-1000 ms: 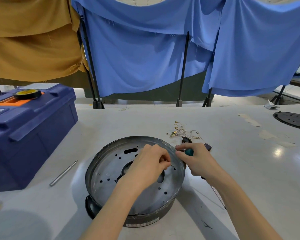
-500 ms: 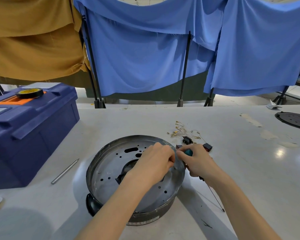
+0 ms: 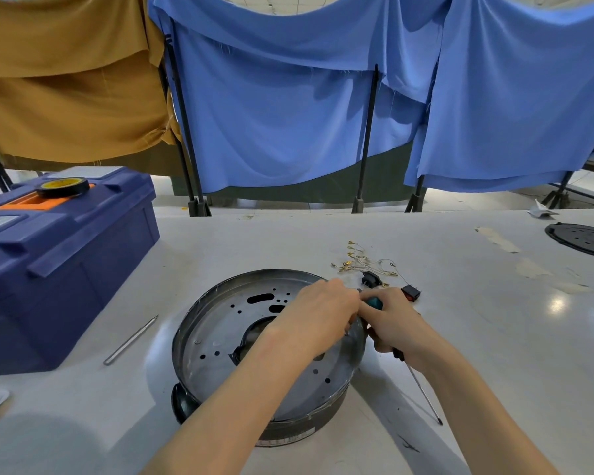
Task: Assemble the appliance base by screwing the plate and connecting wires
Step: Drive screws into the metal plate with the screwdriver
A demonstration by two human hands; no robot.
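Screwdriver (image 3: 375, 303) gripped by right hand (image 3: 395, 323) | left hand (image 3: 319, 310) curled at plate (image 3: 220, 337) rim (grasp hidden: cannot tell)

The white desk (image 3: 494, 337) bears a blue toolbox (image 3: 66, 269) at its left edge and a metal rod (image 3: 131, 339) beside it. The appliance base (image 3: 295, 430) stands centrally, wires (image 3: 357, 265) just behind.

Left hand (image 3: 319, 311) against right hand (image 3: 396, 325), both curled, forearms converging
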